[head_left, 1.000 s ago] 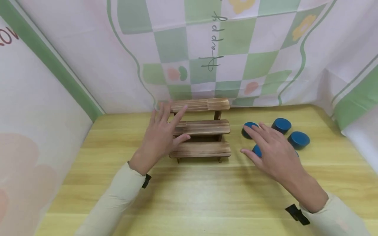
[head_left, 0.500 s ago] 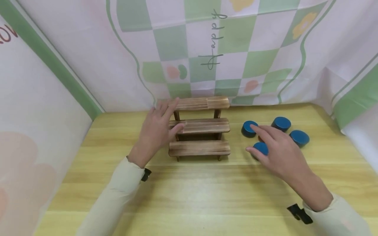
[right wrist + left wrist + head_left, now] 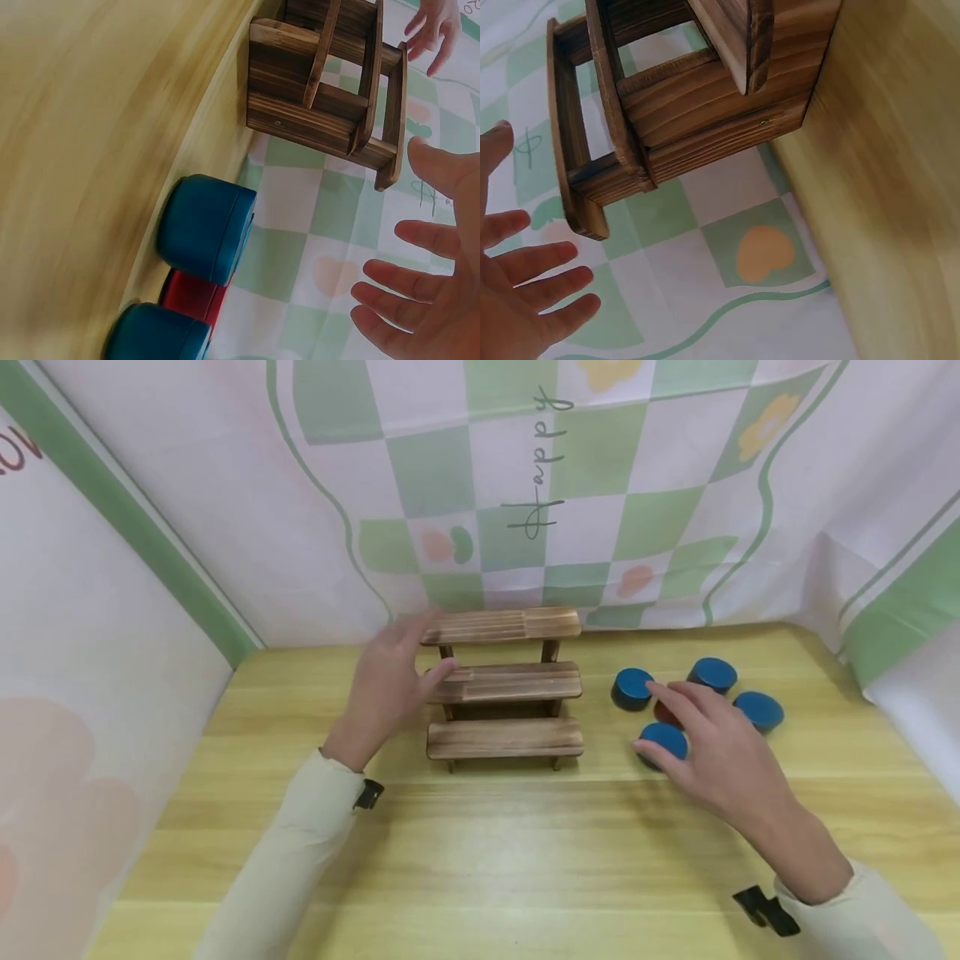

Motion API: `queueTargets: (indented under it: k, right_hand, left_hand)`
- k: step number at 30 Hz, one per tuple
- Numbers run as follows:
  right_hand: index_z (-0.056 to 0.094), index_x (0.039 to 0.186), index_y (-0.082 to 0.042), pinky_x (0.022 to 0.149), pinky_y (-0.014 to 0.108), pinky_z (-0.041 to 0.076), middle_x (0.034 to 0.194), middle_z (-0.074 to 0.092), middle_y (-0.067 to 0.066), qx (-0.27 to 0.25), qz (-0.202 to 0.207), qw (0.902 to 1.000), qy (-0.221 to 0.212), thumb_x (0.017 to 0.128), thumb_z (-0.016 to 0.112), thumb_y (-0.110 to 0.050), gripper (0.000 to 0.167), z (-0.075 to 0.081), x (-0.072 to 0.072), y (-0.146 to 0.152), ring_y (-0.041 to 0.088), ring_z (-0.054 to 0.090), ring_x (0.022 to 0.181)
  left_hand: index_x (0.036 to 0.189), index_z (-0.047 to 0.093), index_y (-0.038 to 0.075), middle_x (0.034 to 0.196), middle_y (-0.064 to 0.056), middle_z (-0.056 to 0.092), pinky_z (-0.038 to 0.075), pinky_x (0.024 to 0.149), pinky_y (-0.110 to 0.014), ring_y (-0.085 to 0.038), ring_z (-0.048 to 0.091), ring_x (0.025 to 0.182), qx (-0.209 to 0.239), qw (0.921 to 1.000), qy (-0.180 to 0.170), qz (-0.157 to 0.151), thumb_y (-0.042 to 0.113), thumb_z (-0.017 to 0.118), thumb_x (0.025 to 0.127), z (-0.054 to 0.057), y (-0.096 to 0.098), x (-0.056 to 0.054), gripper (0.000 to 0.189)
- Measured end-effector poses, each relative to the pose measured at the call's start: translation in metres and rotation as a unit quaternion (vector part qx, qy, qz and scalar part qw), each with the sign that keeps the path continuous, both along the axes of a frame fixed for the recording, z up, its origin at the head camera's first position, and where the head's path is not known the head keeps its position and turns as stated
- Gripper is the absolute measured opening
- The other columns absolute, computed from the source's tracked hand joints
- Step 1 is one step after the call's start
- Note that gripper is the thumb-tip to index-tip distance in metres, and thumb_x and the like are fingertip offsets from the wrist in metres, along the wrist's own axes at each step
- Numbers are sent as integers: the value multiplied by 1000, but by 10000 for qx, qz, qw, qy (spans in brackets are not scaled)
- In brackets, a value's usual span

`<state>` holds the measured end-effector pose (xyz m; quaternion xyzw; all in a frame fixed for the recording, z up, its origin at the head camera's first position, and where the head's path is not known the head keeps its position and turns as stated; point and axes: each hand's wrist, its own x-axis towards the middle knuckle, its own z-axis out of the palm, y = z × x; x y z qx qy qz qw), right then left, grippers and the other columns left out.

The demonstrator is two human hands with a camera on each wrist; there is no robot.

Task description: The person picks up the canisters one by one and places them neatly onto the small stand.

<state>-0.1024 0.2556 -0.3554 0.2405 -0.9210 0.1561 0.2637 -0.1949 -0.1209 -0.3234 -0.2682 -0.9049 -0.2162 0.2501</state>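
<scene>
A three-tier brown wooden stand (image 3: 504, 739) rises in steps near the back of the table. My left hand (image 3: 382, 689) is at its left end, fingers extended and thumb overlapping the middle tier in the head view; the left wrist view has these fingers (image 3: 551, 262) apart from the wood. To the right, several blue round tins (image 3: 632, 685) stand grouped around a red one (image 3: 664, 715). Over this group hovers my right hand (image 3: 723, 752), fingers spread and holding nothing. In the right wrist view, a blue tin (image 3: 202, 229) and the red tin (image 3: 193, 296) sit below it.
The light wood table (image 3: 480, 868) extends toward me. Behind the stand hangs a green and white checked cloth (image 3: 517, 468), with white cloth walls (image 3: 97, 710) at the sides. Black straps (image 3: 765, 912) sit at the cuffs.
My left hand has drawn back leftward from over the tiers. My right hand has shifted slightly right and lower, uncovering more of the tins. Stand and tins have stayed put.
</scene>
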Motion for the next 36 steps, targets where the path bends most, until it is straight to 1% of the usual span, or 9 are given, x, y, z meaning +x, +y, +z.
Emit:
queueTargets:
  k: [1, 4, 6, 8, 10, 16, 22, 29, 36]
  right_hand:
    - [60, 132, 3, 81, 58, 50, 119, 60, 25, -30, -16, 10000, -44, 92, 39, -76, 91, 0, 1, 1, 44, 57, 105]
    - [60, 131, 3, 83, 58, 49, 121, 59, 24, -115, -122, 9996, -247, 88, 62, -67, 83, -1, 4, 5, 42, 56, 109]
    - [59, 132, 3, 85, 59, 49, 124, 58, 24, -136, -206, 9990, -384, 83, 77, -53, 77, -1, 6, 6, 43, 54, 112]
    - [58, 133, 3, 87, 61, 47, 127, 58, 25, -136, -285, 9983, -486, 79, 85, -42, 75, -2, 8, 8, 44, 53, 115]
    - [58, 134, 2, 88, 62, 46, 128, 57, 26, -130, -341, 9979, -543, 77, 86, -39, 76, -3, 9, 10, 45, 52, 117]
    - [56, 136, 2, 88, 64, 45, 129, 56, 28, -80, -481, 9963, -702, 79, 84, -46, 79, -7, 12, 17, 47, 51, 117]
    - [52, 137, 4, 93, 66, 41, 132, 52, 31, -70, -741, 9897, -1224, 79, 86, -36, 79, -11, 14, 27, 51, 47, 120]
    - [50, 138, 6, 94, 68, 39, 132, 52, 32, -86, -863, 9834, -1593, 82, 84, -35, 77, -18, 14, 37, 53, 46, 118]
    - [49, 138, 9, 94, 68, 37, 133, 51, 32, -349, -875, 9764, -1943, 83, 84, -32, 77, -26, 12, 50, 54, 45, 119]
  left_hand:
    - [144, 50, 4, 138, -15, 57, 42, 106, -44, -34, 54, 125, 142, 9995, -272, 32, 32, 78, 89, 0, 0, -1, 67]
    - [146, 48, 4, 143, -12, 54, 37, 110, -41, -31, 48, 132, 564, 9936, -960, 167, 33, 77, 90, -1, -1, -5, 69]
    - [147, 47, 4, 146, -11, 51, 34, 112, -40, -30, 44, 136, 798, 9887, -1247, 225, 33, 77, 90, -3, -2, -8, 70]
    - [147, 47, 4, 147, -10, 50, 33, 113, -39, -28, 43, 137, 945, 9857, -1376, 243, 32, 78, 90, -5, -3, -10, 71]
    - [148, 46, 4, 149, -10, 48, 32, 113, -38, -27, 41, 138, 1036, 9838, -1439, 262, 32, 78, 90, -7, -4, -12, 72]
    - [150, 43, 7, 146, -14, 47, 36, 110, -43, -30, 43, 134, 1162, 9814, -1487, 345, 34, 78, 89, -9, -5, -14, 75]
    - [150, 42, 5, 146, -15, 47, 37, 109, -44, -30, 43, 132, 1249, 9797, -1542, 294, 34, 77, 90, -12, -4, -18, 76]
    - [151, 39, 6, 148, -16, 45, 43, 102, -47, -35, 51, 125, 1486, 9700, -1895, 343, 35, 76, 91, -14, -6, -22, 76]
    - [153, 38, 8, 140, -18, 51, 47, 98, -48, -32, 56, 119, 1679, 9603, -2197, 366, 35, 76, 90, -16, -6, -29, 78]
